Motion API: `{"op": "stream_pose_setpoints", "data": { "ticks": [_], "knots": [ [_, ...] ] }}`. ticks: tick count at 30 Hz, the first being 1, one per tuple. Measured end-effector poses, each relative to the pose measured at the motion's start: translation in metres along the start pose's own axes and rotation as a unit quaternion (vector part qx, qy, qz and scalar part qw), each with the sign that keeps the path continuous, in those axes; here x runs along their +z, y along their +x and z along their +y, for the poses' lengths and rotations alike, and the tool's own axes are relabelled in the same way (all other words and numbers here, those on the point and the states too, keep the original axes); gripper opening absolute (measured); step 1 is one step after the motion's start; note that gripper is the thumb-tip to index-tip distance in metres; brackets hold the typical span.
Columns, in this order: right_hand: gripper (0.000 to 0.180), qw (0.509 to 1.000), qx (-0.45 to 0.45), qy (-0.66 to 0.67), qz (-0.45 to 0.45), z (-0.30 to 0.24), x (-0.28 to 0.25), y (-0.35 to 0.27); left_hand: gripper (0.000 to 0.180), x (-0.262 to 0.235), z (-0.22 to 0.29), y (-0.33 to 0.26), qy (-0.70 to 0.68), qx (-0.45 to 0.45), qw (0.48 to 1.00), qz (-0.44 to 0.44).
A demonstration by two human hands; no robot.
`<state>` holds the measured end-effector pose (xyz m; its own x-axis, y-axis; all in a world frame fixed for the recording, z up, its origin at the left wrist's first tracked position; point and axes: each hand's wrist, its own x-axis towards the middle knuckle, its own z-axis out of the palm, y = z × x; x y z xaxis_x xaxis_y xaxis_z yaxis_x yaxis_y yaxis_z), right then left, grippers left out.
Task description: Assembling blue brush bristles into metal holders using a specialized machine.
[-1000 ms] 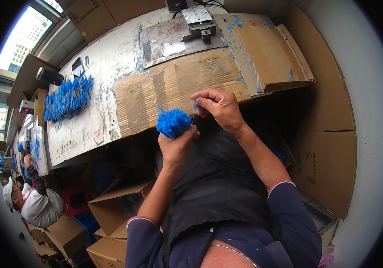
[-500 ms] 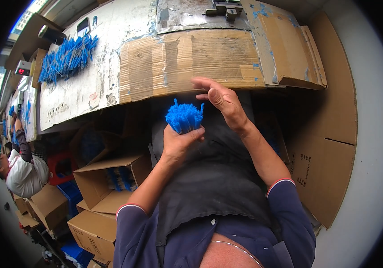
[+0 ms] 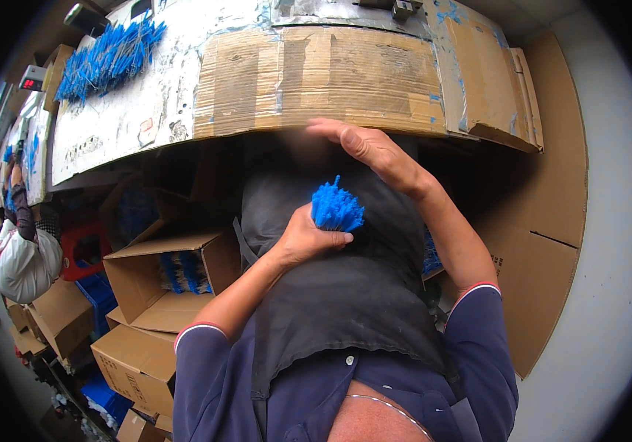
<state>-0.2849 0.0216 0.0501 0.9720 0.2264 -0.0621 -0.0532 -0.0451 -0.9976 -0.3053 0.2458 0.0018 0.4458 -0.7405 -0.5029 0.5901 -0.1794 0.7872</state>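
Observation:
A bundle of thin blue tube brushes (image 3: 338, 208) stands in my left hand (image 3: 305, 239), whose fingers wrap round it over the black apron (image 3: 330, 295). The bristly blue tops point up and away from me, and the lower ends are hidden by the hand. Farther off and a little to the right, my right hand (image 3: 378, 156) is raised near the table's front edge. Its fingers stretch out to the left and its palm holds nothing; the fingertips are partly smeared. A gap separates it from the brushes.
On the white table (image 3: 176, 88) lie a cardboard sheet (image 3: 316, 81) and, far left, a pile of blue brushes (image 3: 106, 62). Open cardboard boxes (image 3: 139, 295) stand at lower left, a tall cardboard panel (image 3: 529, 287) at right. A co-worker (image 3: 28, 258) sits far left.
My left hand has moved right and slightly nearer with the brushes. The right hand remains raised, its fingers now pointing more to the left. The view has shifted a little.

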Motion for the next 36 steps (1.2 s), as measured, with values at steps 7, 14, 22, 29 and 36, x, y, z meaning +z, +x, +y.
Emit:
{"op": "stream_pose_setpoints", "data": {
  "ticks": [7, 14, 22, 29, 36],
  "knots": [
    [0.053, 0.959, 0.031, -0.218, -0.176, 0.018, 0.052, -0.021, 0.049, -0.005, -0.023, 0.001, 0.147, 0.142, 0.978, 0.047],
    [0.06, 0.995, -0.023, 0.101, 0.005, 0.005, 0.004, -0.016, 0.038, 0.002, -0.005, 0.002, 0.046, 0.091, 0.995, -0.015],
    [0.046, 0.965, -0.034, -0.243, -0.092, 0.036, 0.056, -0.034, 0.05, 0.002, -0.013, 0.009, 0.085, 0.094, 0.992, -0.006],
    [0.05, 0.99, -0.103, -0.065, -0.068, 0.014, 0.041, -0.023, 0.04, 0.011, 0.005, -0.007, 0.041, -0.004, 0.996, 0.078],
    [0.04, 0.942, -0.192, -0.272, -0.037, 0.041, 0.061, -0.048, 0.028, 0.02, -0.028, -0.002, 0.07, 0.138, 0.987, 0.052]
  ]
}}
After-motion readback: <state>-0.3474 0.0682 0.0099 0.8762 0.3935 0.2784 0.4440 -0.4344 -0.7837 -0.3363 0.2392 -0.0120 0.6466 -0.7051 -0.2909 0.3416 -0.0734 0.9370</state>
